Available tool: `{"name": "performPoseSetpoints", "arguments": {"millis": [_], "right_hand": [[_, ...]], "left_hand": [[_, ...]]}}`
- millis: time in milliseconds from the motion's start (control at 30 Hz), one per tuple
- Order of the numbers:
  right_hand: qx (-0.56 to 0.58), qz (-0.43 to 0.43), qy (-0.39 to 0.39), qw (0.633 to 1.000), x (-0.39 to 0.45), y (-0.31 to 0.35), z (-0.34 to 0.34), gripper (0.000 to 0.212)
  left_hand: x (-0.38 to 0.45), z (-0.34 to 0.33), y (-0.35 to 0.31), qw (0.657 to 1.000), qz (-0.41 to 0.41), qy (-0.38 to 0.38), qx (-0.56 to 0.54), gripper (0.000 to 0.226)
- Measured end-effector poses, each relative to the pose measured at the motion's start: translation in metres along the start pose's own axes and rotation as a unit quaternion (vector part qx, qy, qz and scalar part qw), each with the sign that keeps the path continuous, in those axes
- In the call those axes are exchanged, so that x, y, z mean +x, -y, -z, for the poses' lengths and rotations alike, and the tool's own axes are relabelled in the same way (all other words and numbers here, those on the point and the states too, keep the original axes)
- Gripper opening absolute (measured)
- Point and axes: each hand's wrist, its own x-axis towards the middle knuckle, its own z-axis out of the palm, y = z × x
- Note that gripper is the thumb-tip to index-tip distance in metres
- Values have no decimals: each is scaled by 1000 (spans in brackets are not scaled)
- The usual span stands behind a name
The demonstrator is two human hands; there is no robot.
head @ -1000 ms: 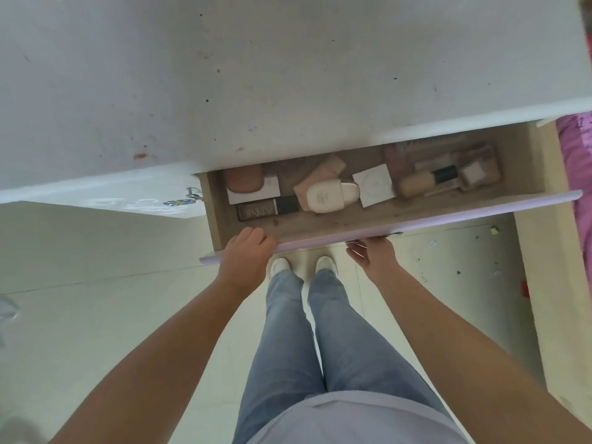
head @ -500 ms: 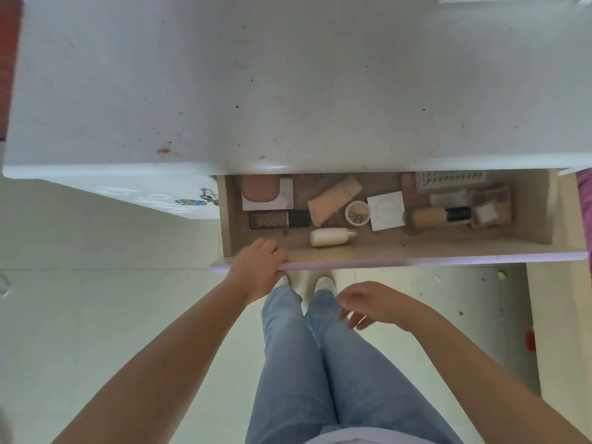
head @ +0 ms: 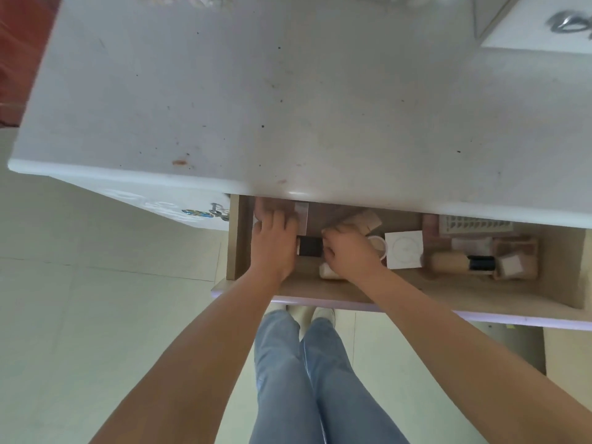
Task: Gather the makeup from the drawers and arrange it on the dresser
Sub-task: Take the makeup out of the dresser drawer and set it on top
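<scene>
Left hand (head: 272,241) deep in drawer's (head: 416,291) left end, fingers stretched toward back-left corner, lying over pink compact (head: 302,214); real grip not discernible. Right hand (head: 350,251) beside it, fingers curled down over items near dark tube (head: 309,245); what it pinches hidden. Cream bottle (head: 326,271) peeks under right wrist by front wall. White square compact (head: 404,249) mid-drawer; brush (head: 461,262) and clutter toward right end. Drawer pulled out so both hands can gather at once, probably. Dresser (head: 288,107) top bare of makeup; nothing arranged yet.

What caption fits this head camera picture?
Both hands, left hand and right hand, reach into the open wooden drawer.
</scene>
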Motion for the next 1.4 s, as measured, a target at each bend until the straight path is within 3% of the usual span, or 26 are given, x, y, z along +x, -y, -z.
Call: {"name": "performPoseSetpoints", "arguments": {"millis": [133,400,567,633,700,800,933,1100,1200,1400], "right_hand": [[0,57,-33,998,39,22,-5,44],[-16,39,-63,997,63,19,-29,58],[-47,55,-119,990,61,23,-37,56],[-75,63,-128,987,61,21,-39,67],[-126,80,-126,981,62,20,-41,78],[-202,101,-99,969,60,17,-48,77],[-234,136,-122,955,49,16,-51,67],[-194,188,-178,946,11,23,-43,68],[-204,217,-216,930,-10,34,-29,50],[-198,246,-350,882,-6,79,30,50]], "left_hand": [[20,-1,15,1000,24,15,14,70],[36,-6,35,999,-20,39,-25,84],[24,-19,49,988,-115,-103,11,85],[11,-23,51,981,-142,-135,-5,68],[-2,-25,54,973,-164,-159,-19,65],[-17,-21,60,975,-150,-164,-23,84],[-33,-6,64,979,-126,-150,-61,87],[-64,17,80,982,-72,-152,-87,87],[-77,39,99,979,-50,-173,-96,84],[-68,89,147,959,18,-238,-152,72]]}}
